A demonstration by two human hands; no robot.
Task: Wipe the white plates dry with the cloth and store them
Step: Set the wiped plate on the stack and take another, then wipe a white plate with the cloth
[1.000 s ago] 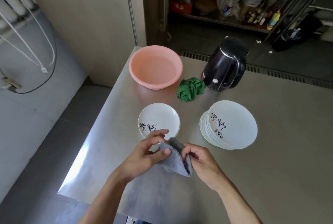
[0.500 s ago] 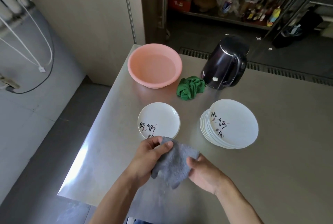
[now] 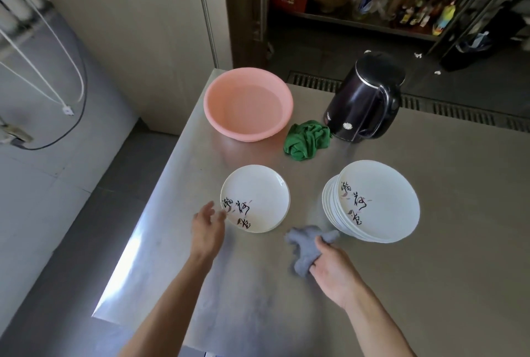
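Since the earlier frame the two hands have parted. The left hand (image 3: 208, 230) has let go of the grey cloth (image 3: 304, 247) and reached to the single white plate (image 3: 258, 196). Its grip is apart, fingertips at the near-left rim, holding nothing. The right hand (image 3: 332, 270) has its grip closed around the cloth, low over the bench (image 3: 430, 285), just beside the stack of plates (image 3: 375, 201). I judge the step is lifting this plate: pinch the rim firmly, tilt it, then wipe both faces.
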